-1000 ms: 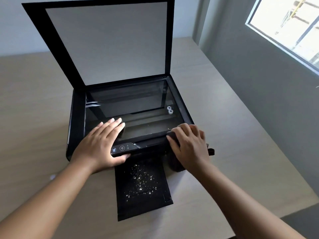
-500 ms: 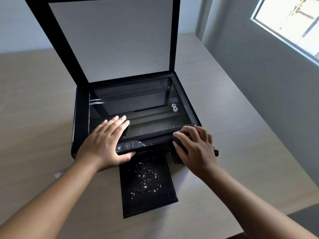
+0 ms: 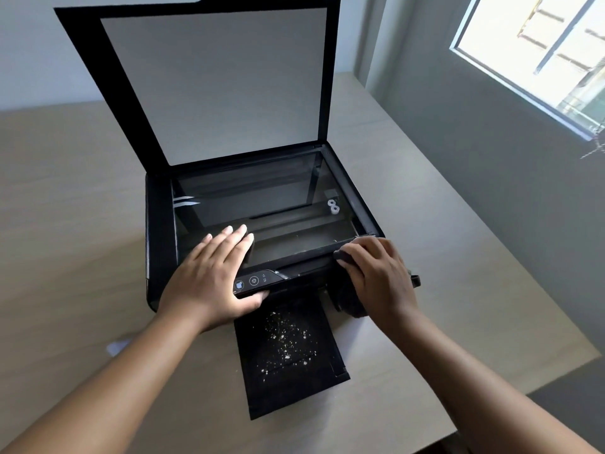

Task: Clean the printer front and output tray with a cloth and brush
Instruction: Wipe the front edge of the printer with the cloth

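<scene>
1 head view, close, looking forward-down over printer [image 3: 262, 224], table [image 3: 425, 290].

No readable text; only small icon symbols on printer [image 3: 157, 244] control panel [image 3: 253, 281], too blurred to identify.

We rest our left hand [image 3: 212, 280] flat on the open printer [image 3: 160, 244]; our right hand [image 3: 376, 276] presses a dark cloth [image 3: 347, 299] against its front.

Dark cloth [image 3: 347, 298] mostly hidden under right hand [image 3: 379, 276]; lid [image 3: 212, 83] top cropped.
</scene>
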Motion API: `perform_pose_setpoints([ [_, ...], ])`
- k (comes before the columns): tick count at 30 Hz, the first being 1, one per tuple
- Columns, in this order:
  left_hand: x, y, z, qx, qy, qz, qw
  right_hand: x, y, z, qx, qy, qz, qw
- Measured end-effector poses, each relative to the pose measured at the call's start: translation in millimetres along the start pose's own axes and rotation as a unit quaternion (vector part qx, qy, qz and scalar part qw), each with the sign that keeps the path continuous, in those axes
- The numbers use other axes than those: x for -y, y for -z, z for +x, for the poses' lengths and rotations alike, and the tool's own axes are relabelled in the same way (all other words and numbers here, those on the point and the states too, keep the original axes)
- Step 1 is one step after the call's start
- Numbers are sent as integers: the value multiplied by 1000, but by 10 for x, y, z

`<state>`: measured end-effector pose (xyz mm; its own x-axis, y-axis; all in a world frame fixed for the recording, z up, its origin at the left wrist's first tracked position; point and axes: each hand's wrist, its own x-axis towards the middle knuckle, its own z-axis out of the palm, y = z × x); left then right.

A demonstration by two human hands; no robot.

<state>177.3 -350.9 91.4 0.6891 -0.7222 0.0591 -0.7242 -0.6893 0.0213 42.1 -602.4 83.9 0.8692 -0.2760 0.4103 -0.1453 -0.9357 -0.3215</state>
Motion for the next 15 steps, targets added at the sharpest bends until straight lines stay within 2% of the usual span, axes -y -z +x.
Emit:
perform_pose_setpoints([
  [2, 5, -13, 5, -2, -2, 4, 1000, 74, -16, 15, -5, -33, 4, 999],
  [6, 17, -34, 1, -3, -4, 0, 1000, 10, 55, 29, 47, 17, 40, 998],
  [8, 22, -38, 6, -5, -7, 2, 1000, -88, 159, 69, 58, -7, 91, 994],
  [10, 26, -49, 13, -10, -10, 1, 1000, -174, 179, 22, -30, -125, 141, 982],
  [12, 30, -53, 14, -12, -12, 3, 1000, -156, 71, -97, -130, -232, 168, 949],
  [14, 36, -66, 8, -17, -15, 5, 1000, 10, -154, -217, -164, -253, 149, 942],
  [15, 37, -70, 5, -17, -16, 7, 1000, 112, -249, -245, -167, -231, 133, 949],
])
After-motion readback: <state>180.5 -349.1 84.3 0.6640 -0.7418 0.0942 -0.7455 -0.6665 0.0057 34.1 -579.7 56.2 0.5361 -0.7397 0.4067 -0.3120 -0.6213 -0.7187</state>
